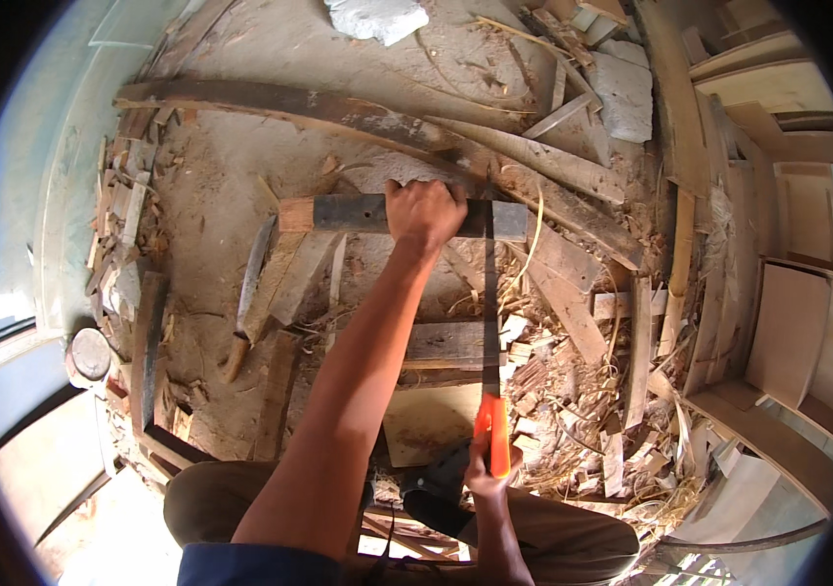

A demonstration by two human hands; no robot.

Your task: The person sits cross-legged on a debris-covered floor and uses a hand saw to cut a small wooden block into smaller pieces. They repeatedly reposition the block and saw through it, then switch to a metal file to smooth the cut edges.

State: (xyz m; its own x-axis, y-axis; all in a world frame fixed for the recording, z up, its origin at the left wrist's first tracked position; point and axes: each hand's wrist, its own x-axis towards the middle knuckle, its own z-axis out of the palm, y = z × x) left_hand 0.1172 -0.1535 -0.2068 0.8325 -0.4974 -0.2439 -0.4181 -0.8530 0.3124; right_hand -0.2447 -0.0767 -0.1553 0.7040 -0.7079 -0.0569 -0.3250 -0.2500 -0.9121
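Observation:
My left hand (pixel 426 211) is wrapped over a dark wooden block (pixel 348 213) that lies crosswise in front of me, pressing it from above. In my right hand (pixel 488 477) is the orange handle of a hand saw (pixel 491 322). The saw's narrow dark blade points away from me and crosses the block near its right end, to the right of my left hand. Whether the teeth have cut into the wood cannot be made out. A large knife (pixel 255 266) with a wooden handle lies on the floor to the left of my forearm.
A long dark beam (pixel 358 119) runs across the floor beyond the block. Wood offcuts and shavings (pixel 563 420) pile up at the right. A short plank (pixel 448 344) lies beneath the saw. Boards (pixel 788 322) lean at the far right, and a pale slab (pixel 623 90) lies at the back.

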